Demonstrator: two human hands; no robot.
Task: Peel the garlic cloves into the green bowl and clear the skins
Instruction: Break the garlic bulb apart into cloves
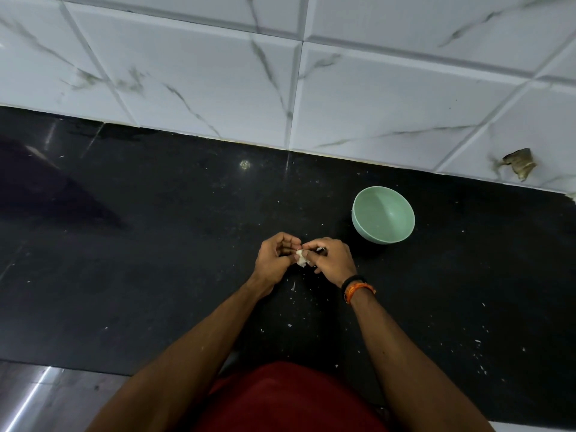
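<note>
Two hands meet over the middle of the black counter (156, 244), working on one garlic (301, 258) held between them. The left hand (274, 260) has its fingers curled round the garlic, and the right hand (333, 260) pinches it at the top with thumb and fingertips. Whether it is one clove or several I cannot tell. One green bowl (383, 214) stands just right of the hands, nearer the counter's back edge by the tiled wall (343, 73), and looks bare inside. Small white skin flecks (293, 286) lie scattered on the counter toward its front edge, too many and too small to count. Two bands (358, 289), one black and one orange, circle the right wrist.
</note>
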